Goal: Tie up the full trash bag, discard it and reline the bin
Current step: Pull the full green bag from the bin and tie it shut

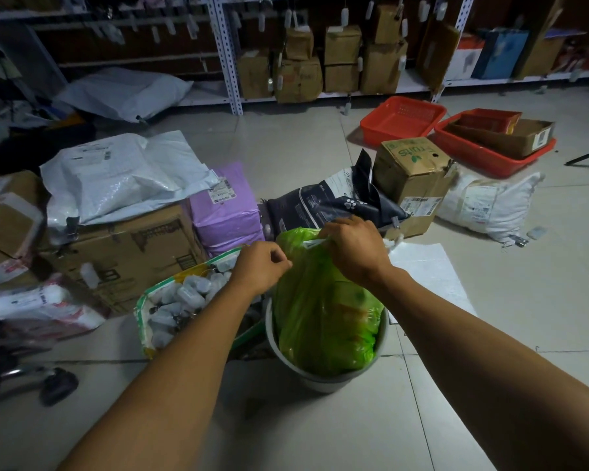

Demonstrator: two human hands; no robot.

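Observation:
A full green trash bag (323, 317) stands in a white round bin (320, 379) on the tiled floor, bulging well above the rim. My left hand (261, 263) pinches the bag's left top edge with closed fingers. On the right side of the bag's mouth, my right hand (354, 248) is closed over the gathered plastic, where a white strip shows under the fingers. Both forearms reach in from the bottom of the view.
An open box of small white items (181, 297) touches the bin's left side. Cardboard boxes (123, 253), a purple parcel (225, 209) and a dark bag (334, 202) crowd behind. A white sheet (429, 273) lies right. Red baskets (402, 120) and shelving (225, 56) stand farther back.

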